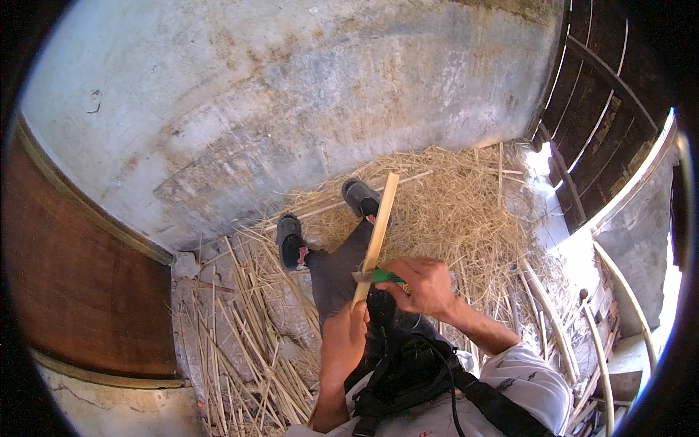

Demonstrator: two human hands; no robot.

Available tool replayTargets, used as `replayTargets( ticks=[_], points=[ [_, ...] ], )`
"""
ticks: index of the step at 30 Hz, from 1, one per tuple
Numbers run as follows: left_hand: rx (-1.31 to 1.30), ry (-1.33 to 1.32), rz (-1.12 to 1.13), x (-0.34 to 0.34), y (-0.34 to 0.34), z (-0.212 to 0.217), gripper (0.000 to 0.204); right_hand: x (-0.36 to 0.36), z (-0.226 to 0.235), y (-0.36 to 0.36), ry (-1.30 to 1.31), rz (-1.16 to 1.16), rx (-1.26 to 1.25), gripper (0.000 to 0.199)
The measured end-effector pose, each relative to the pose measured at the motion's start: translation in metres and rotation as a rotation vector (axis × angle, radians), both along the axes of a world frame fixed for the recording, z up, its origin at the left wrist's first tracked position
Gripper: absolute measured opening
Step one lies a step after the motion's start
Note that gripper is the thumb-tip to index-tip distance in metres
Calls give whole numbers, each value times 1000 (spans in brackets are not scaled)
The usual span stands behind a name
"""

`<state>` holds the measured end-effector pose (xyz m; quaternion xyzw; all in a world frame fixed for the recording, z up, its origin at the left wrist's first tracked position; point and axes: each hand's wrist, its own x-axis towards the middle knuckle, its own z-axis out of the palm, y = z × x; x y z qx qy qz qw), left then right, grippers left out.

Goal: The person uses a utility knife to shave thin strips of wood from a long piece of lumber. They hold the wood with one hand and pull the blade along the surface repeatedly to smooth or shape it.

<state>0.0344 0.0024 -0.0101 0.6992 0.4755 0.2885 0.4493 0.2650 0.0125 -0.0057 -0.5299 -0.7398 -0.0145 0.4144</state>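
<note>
A flat, pale strip of wood or bamboo (381, 227) slants up and away from me above my lap. Its near end is gripped in my left hand (345, 339), thumb along the strip. My right hand (424, 287) is closed round the green handle of a knife (383, 276). The short grey blade lies across the strip, a little beyond my left hand. Whether the blade cuts into it, I cannot tell. My legs in dark trousers stretch out under the strip, ending in dark shoes (290, 240).
Shavings (466, 211) heap up by my feet against a stained wall (291, 95). Loose thin strips (244, 342) cover the floor at my left, near a brown wooden panel (95, 284). Longer poles (550, 320) lie at the right, beside a dark slatted door (597, 95).
</note>
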Motion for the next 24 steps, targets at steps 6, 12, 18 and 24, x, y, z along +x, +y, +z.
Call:
replayTargets(
  ticks=[6, 12, 18, 24],
  points=[
    [47, 96, 28, -1, -10, 13, 42, 9, 3, 5, 7, -62, -11, 28],
    [104, 98, 61, -5, -15, 7, 36, 16, -4, 16, 49, -62, 40, 28],
    [93, 193, 62, -15, -25, 3, 37, 37, -6, 37, 64, -172, 38, 29],
    [50, 319, 0, -30, -49, 3, 35, 116, -12, 81, 175, -659, -217, 45]
  ],
)
